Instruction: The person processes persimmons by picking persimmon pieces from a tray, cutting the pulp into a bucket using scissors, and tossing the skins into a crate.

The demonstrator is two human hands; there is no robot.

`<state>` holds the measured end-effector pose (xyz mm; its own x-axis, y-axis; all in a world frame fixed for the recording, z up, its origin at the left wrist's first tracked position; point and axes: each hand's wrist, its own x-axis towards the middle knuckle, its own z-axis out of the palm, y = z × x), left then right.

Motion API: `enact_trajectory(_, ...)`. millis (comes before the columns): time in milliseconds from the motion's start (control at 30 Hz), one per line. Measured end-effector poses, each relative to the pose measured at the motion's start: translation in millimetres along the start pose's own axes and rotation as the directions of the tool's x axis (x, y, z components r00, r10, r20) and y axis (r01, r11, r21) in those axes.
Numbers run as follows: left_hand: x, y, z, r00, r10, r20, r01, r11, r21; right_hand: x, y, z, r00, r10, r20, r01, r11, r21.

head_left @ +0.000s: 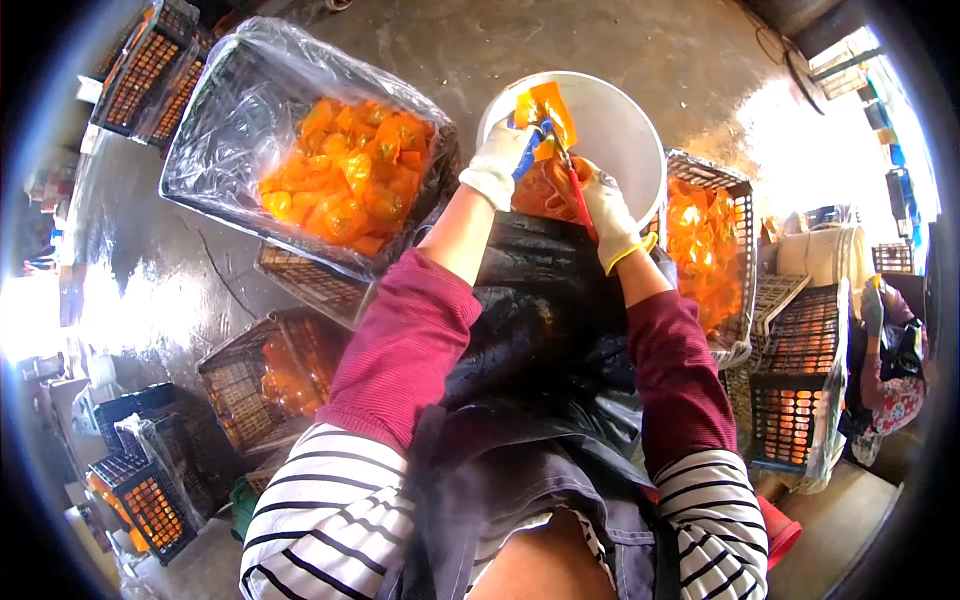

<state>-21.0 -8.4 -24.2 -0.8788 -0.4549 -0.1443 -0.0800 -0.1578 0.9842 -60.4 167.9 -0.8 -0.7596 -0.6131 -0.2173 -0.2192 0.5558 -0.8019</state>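
Note:
My left hand (500, 160), in a white glove with blue fingertips, pinches an orange plastic packet (548, 112) over the rim of a white bucket (640, 120). Closed around the red handle of what look like scissors (580, 195) is my gloved right hand (612, 215). Their dark blades reach up to the packet's lower edge by my left fingers; whether they touch it I cannot make out. Orange-brown contents (545, 190) lie inside the bucket, partly hidden by my hands.
To the left stands a plastic-lined crate (190, 165) heaped with orange packets (350, 175). Another crate (742, 270) of orange packets is right of the bucket. More black crates (800, 370) stand at both sides. A person (890, 370) is at the far right.

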Motion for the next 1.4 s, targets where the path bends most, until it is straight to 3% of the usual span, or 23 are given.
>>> enact_trajectory(133,0.2,-6.4,0.0,0.995,-0.095,0.016,0.094,0.994,0.056,-7.6,-10.0,1.8,0.999,0.031,0.011,-0.033,0.984,0.178)
enact_trajectory(200,5.1,-13.2,-4.8,0.99,0.113,0.081,-0.129,0.965,0.227,3.2,12.3,8.0,1.0,0.009,0.026,-0.015,0.972,0.233)
enact_trajectory(300,19.5,-30.8,-20.2,0.985,0.141,0.102,-0.136,0.989,-0.055,7.3,18.1,11.0,0.998,0.019,0.051,-0.032,0.965,0.262)
enact_trajectory(367,-33.5,55.2,5.4,0.994,0.065,-0.084,-0.058,0.995,0.084,5.9,13.9,8.0,0.996,0.025,0.091,-0.048,0.964,0.262)
enact_trajectory(400,-39.1,64.6,7.6,0.991,0.029,-0.129,-0.005,0.983,0.182,5.4,9.1,4.5,0.993,0.023,0.116,-0.053,0.965,0.258)
enact_trajectory(500,-23.5,44.2,8.7,0.986,-0.078,-0.15,0.081,0.997,0.013,-3.0,-2.4,-0.7,0.986,0.057,0.154,-0.106,0.937,0.333)
enact_trajectory(600,-23.3,44.3,8.7,0.991,0.039,-0.125,-0.017,0.984,0.176,-9.3,-19.1,-10.1,0.986,0.099,0.135,-0.126,0.969,0.213)
enact_trajectory(700,-8.5,24.5,7.0,0.993,-0.061,-0.096,0.052,0.994,-0.091,4.8,3.9,-2.7,0.99,0.063,0.123,-0.086,0.976,0.199)
enact_trajectory(800,-12.3,30.0,10.8,0.989,-0.106,-0.101,0.085,0.977,-0.196,11.9,19.8,4.4,0.997,-0.019,0.072,0.003,0.977,0.215)
enact_trajectory(867,-7.2,6.8,8.2,0.986,0.148,-0.076,-0.153,0.986,-0.067,13.7,23.5,7.8,0.997,-0.07,0.019,0.065,0.981,0.181)
enact_trajectory(933,-12.3,12.0,11.8,0.996,0.088,-0.035,-0.094,0.96,-0.265,10.1,17.0,6.0,0.996,-0.076,-0.038,0.081,0.985,0.155)
enact_trajectory(967,-13.7,15.1,13.8,0.996,-0.086,0.028,0.089,0.862,-0.5,7.5,14.2,2.3,0.996,-0.058,-0.066,0.067,0.986,0.156)
enact_trajectory(1000,-16.2,21.6,16.7,0.963,-0.234,0.132,0.259,0.678,-0.688,3.9,7.6,-1.8,0.995,-0.04,-0.095,0.055,0.986,0.156)
enact_trajectory(1033,-10.3,7.9,16.2,0.997,0.022,0.073,0.022,0.828,-0.56,1.5,2.4,-4.3,0.995,-0.036,-0.088,0.048,0.99,0.131)
enact_trajectory(1067,-1.7,-13.7,14.4,0.957,0.284,0.059,-0.238,0.884,-0.403,-0.8,-2.6,-5.8,0.996,-0.033,-0.082,0.041,0.994,0.106)
enact_trajectory(1100,-4.0,-6.8,14.0,0.985,0.142,0.096,-0.075,0.861,-0.504,-3.1,-5.8,-6.1,0.997,-0.028,-0.074,0.034,0.996,0.08)
enact_trajectory(1167,-8.5,6.5,13.0,0.975,-0.151,0.164,0.223,0.69,-0.689,-6.0,-9.3,-4.5,0.998,-0.011,-0.056,0.018,0.992,0.124)
enact_trajectory(1233,-12.1,17.2,12.0,0.938,-0.292,0.188,0.33,0.585,-0.741,-5.1,-9.5,-2.4,0.999,-0.008,-0.038,0.013,0.989,0.144)
enact_trajectory(1300,-10.5,14.6,12.2,0.955,-0.251,0.156,0.284,0.626,-0.726,-1.4,-7.7,-1.2,1.0,-0.017,-0.024,0.02,0.99,0.14)
enact_trajectory(1400,-2.7,3.6,6.3,0.949,-0.219,0.225,0.314,0.649,-0.693,-0.1,-9.0,-2.3,0.984,0.134,0.116,-0.171,0.889,0.424)
